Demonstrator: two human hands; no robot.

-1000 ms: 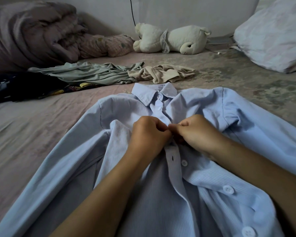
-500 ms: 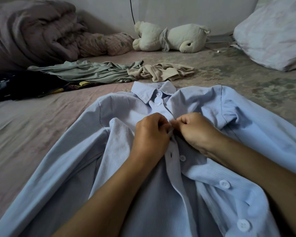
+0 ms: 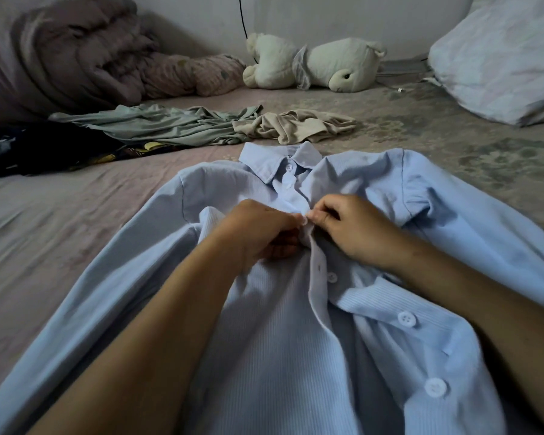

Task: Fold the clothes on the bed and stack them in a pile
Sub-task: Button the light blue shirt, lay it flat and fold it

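A light blue button-up shirt (image 3: 374, 183) lies face up on the bed (image 3: 60, 221), collar pointing away from me, sleeves spread to both sides. The top two buttons are closed; lower down the front hangs open. My left hand (image 3: 258, 230) pinches the left front edge just below the collar. My right hand (image 3: 349, 227) pinches the button placket opposite it, fingertips almost touching the left hand's. Beyond the shirt lie a crumpled grey-green garment (image 3: 164, 124), a beige garment (image 3: 302, 125) and a dark patterned garment (image 3: 54, 149).
A rolled quilt (image 3: 54, 54) fills the back left corner. A white plush toy (image 3: 321, 64) lies against the wall, with a pale pillow (image 3: 500, 58) at the back right. A cable (image 3: 242, 17) hangs down the wall.
Both hands have shifted slightly up the placket toward the collar, and the fingertips now show pinching the edges together. The shirt has barely moved.
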